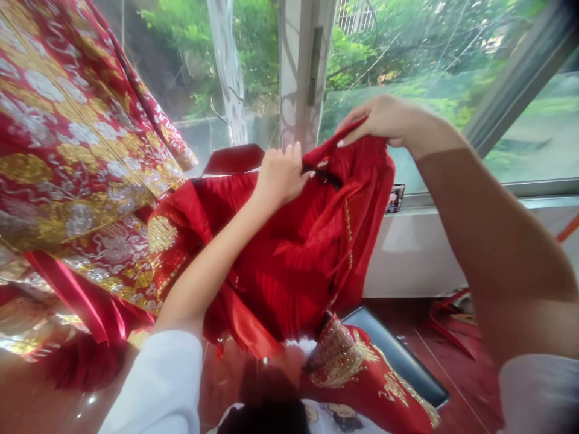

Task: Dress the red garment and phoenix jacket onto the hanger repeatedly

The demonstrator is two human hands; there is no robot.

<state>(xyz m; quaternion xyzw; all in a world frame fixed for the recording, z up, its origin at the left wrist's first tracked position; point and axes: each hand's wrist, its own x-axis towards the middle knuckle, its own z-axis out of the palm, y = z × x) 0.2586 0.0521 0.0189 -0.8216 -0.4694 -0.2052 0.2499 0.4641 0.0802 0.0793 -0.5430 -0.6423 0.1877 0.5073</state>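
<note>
A red jacket with gold and sequin embroidery hangs in front of me, its pleated red inside facing me. My left hand is closed at its upper edge, around a dark hanger that shows just right of my fingers. Higher and to the right, my right hand pinches the jacket's red cloth at the shoulder and lifts it. One embroidered sleeve droops toward my lap. The far end of the hanger is hidden inside the cloth.
At left hangs a long red, gold and silver brocade garment with a shiny red ribbon. Windows with a pale frame stand close behind. A black padded stool is on the dark red tiled floor, with red straps beyond it.
</note>
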